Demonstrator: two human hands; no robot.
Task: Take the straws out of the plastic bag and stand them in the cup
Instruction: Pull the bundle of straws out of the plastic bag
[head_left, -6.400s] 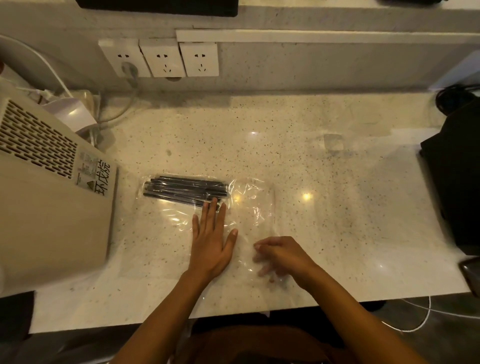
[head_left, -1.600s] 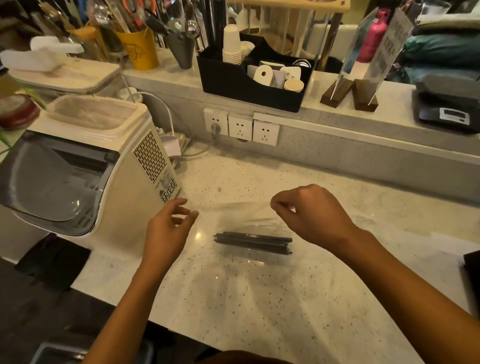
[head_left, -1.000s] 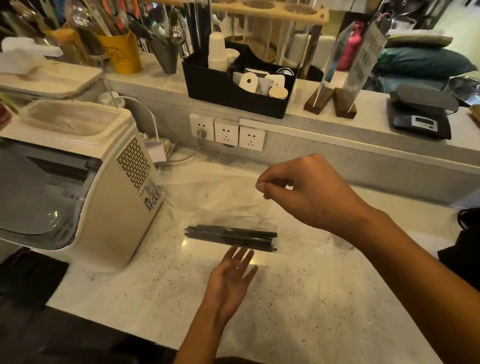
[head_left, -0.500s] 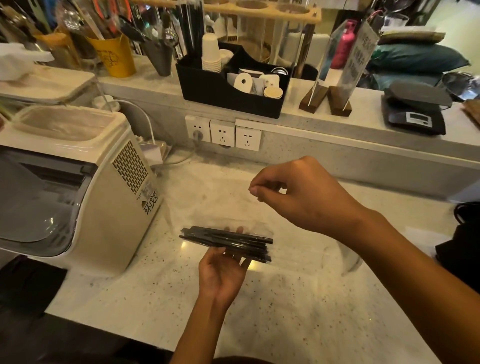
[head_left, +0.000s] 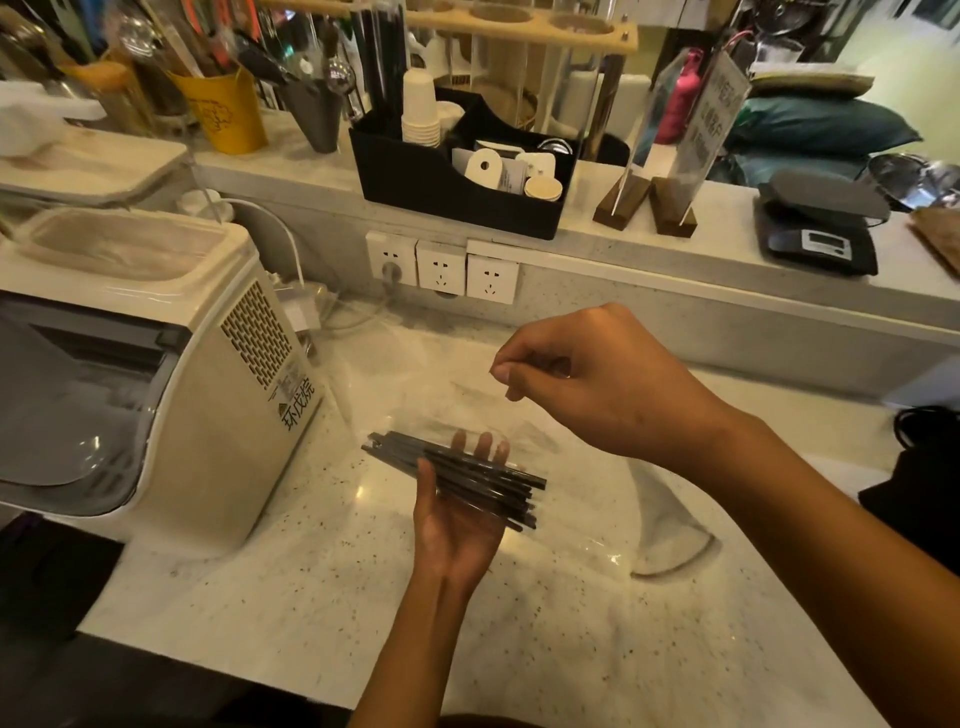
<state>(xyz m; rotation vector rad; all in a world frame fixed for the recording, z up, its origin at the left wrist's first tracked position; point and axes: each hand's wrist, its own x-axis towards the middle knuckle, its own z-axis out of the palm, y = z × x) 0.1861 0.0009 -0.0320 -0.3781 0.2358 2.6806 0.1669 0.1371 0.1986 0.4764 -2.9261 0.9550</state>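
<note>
Now left grip (head_left: 457, 514) cradles slim black straws (head_left: 457, 475); right grip (head_left: 592, 384) pinches clear plastic bag (head_left: 670, 525).

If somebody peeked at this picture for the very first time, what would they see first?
Probably the bundle of black straws in the middle, lying across the left hand above the speckled counter. Just above, the right hand pinches the clear plastic bag, which is hard to see. At the left stands a big cream machine.
</note>
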